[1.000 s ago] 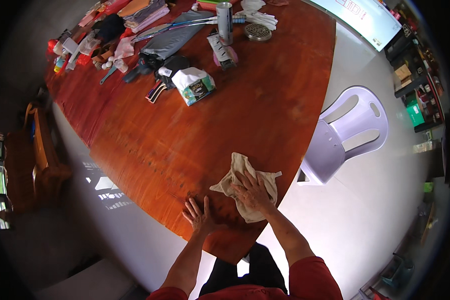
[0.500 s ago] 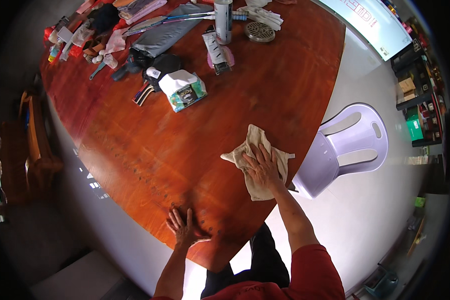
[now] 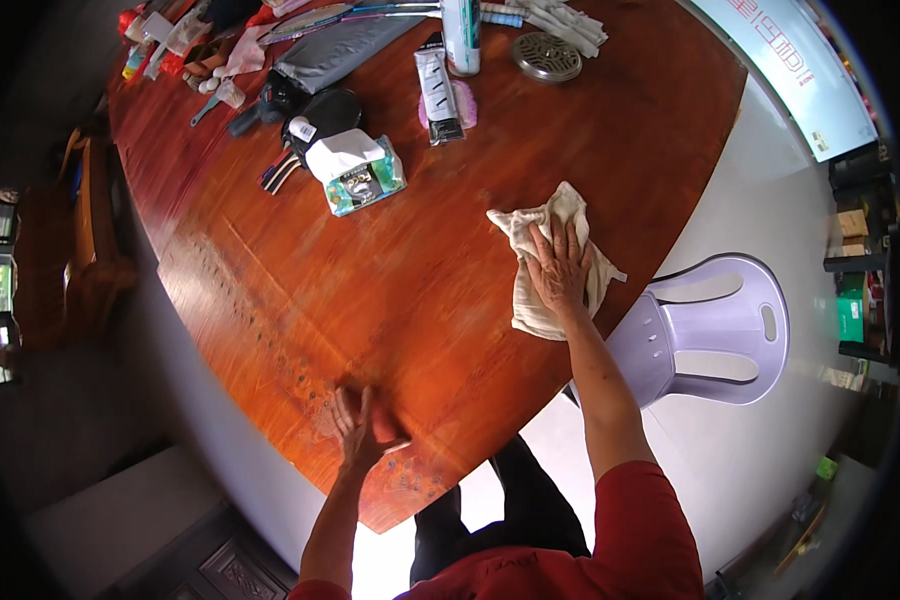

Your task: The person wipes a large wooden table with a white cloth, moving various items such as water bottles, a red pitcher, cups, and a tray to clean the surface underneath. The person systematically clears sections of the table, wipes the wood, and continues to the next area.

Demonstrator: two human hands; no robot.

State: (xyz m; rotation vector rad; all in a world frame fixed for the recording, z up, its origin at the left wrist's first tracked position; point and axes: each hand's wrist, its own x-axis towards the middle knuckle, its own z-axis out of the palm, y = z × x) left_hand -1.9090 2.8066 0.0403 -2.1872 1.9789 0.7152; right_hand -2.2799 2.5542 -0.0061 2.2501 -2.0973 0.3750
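**Ana:** Cloth (image 3: 550, 265) front and centre, a crumpled cream rag out at about three o'clock on the round wooden desk (image 3: 370, 300), close to the rim above the lilac plastic chair (image 3: 710, 335).

**Ben:** And the right hand (image 3: 560, 270) sits flat on top of it, fingers spread wide, palm pressing down. No pinch, no fist: the grip is open and splayed, so the whole palm bears on the fabric against the wood.

**Ana:** Left hand (image 3: 365, 430)?

**Ben:** Down at six o'clock near the desk's near edge, fingers apart and laid on bare wood, holding nothing. My read is that it props the body while the other arm reaches far out.

**Ana:** The clutter sits well apart from both hands.

**Ben:** All up at twelve o'clock: a green tissue pack (image 3: 360, 175), a white tube (image 3: 438, 85) lying flat, a spray can (image 3: 460, 35) upright, a round metal grate (image 3: 547, 57), a grey pouch (image 3: 340, 50). Pushed to the far side, it leaves the broad middle of the top bare.

**Ana:** There's a dull, speckled patch (image 3: 270, 330) near eight o'clock.

**Ben:** Dust or residue, I can't tell which.
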